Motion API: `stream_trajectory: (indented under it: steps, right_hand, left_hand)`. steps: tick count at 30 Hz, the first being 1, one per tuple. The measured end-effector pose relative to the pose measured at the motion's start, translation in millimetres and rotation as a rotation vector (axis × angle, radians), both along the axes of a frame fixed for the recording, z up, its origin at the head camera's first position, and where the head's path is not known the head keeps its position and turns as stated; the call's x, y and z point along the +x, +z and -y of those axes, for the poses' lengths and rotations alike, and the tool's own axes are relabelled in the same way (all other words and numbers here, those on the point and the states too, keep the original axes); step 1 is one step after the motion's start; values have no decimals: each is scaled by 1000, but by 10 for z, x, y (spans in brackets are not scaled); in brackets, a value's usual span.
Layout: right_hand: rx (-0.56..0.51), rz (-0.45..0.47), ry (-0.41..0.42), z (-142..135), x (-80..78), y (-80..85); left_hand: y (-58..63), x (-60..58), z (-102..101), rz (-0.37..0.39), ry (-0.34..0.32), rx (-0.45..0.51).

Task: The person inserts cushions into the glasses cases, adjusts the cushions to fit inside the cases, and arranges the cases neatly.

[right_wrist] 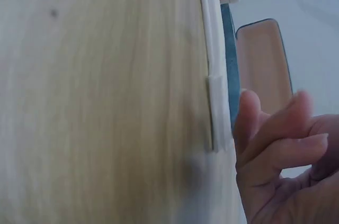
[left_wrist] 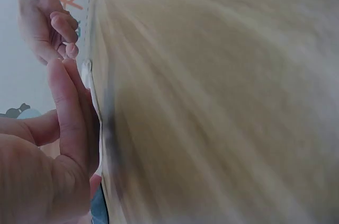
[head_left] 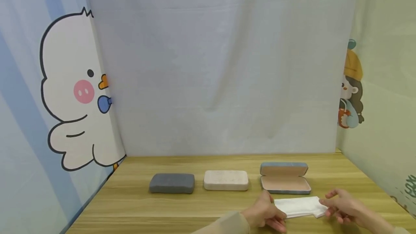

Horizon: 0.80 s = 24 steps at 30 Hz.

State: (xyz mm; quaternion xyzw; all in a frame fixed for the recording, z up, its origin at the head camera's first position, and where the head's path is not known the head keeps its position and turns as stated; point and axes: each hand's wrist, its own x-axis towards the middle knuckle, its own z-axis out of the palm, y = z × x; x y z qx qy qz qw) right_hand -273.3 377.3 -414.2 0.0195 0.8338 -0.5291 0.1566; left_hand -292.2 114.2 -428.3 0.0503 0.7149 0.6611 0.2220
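Observation:
A folded white cloth (head_left: 297, 207) lies flat on the table, its right end folded over at a slant. At its left end rests my left hand (head_left: 264, 210), fingers stretched along the cloth, as the left wrist view (left_wrist: 69, 123) also shows. Beside the right end is my right hand (head_left: 344, 205), its fingers loosely bent and its fingertips close to the cloth's edge. No thing shows between those fingers in the right wrist view (right_wrist: 280, 155). Just behind the cloth stands an open blue-grey glasses case (head_left: 285, 183) with a pinkish-tan lining, its lid raised.
Left of the open case, a closed cream glasses case (head_left: 225, 180) and a closed dark grey one (head_left: 172, 183) stand in a row on the wood-grain table (head_left: 136, 208). A pale curtain (head_left: 211, 82) closes off the back, with printed cloth walls at both sides.

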Motion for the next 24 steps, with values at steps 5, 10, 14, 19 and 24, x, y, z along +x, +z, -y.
stream_trajectory:
  steps: [5, 10, 14, 19, 24]
  right_hand:
    - [21, 35, 11, -36, -28, -95]
    - [50, 39, -25, -22, -21, -155]
    - [55, 2, 27, -4, -9, -138]
    - [32, -53, 106, 15, -20, -136]
    - [8, -83, 144, 44, -30, -150]
  left_hand:
    - [-21, 11, -84, -4, 44, -9]
    - [-7, 36, -145, -4, 71, -69]
    - [-4, 52, -168, 14, 93, -98]
    - [4, 57, -189, 28, 118, -91]
    - [1, 78, -205, 40, 127, -72]
